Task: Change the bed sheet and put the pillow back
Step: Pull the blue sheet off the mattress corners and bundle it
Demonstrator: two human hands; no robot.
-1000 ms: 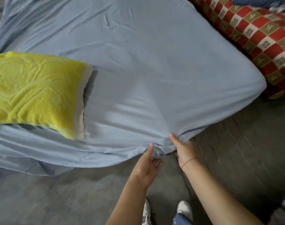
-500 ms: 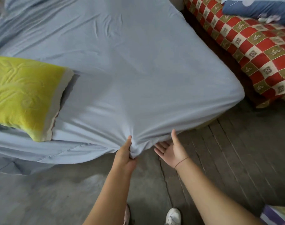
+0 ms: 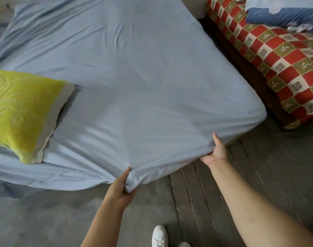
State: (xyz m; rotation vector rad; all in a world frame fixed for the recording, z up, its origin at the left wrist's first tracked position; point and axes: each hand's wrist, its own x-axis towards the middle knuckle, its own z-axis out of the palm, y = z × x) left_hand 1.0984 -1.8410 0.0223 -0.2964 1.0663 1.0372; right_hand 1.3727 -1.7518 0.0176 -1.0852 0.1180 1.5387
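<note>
A light blue bed sheet (image 3: 134, 82) covers the mattress, stretched over its near right corner and loose along the near edge at the left. My left hand (image 3: 122, 188) grips a bunch of the sheet's hem at the near edge. My right hand (image 3: 216, 150) is further right at the hem, thumb up on the sheet's side and fingers tucked under the edge, holding it. A yellow-green pillow (image 3: 22, 111) lies on the sheet at the left.
A second bed with a red, white and olive checked cover (image 3: 277, 56) stands to the right, a blue pillow (image 3: 284, 18) on it. A narrow dark gap separates the beds. Grey floor with wooden planks (image 3: 241, 175) lies below; my white shoes (image 3: 160, 236) show at the bottom.
My right hand moved right along the hem toward the corner and took hold under the edge. My left hand keeps its grip on the bunched hem. The camera view shifted.
</note>
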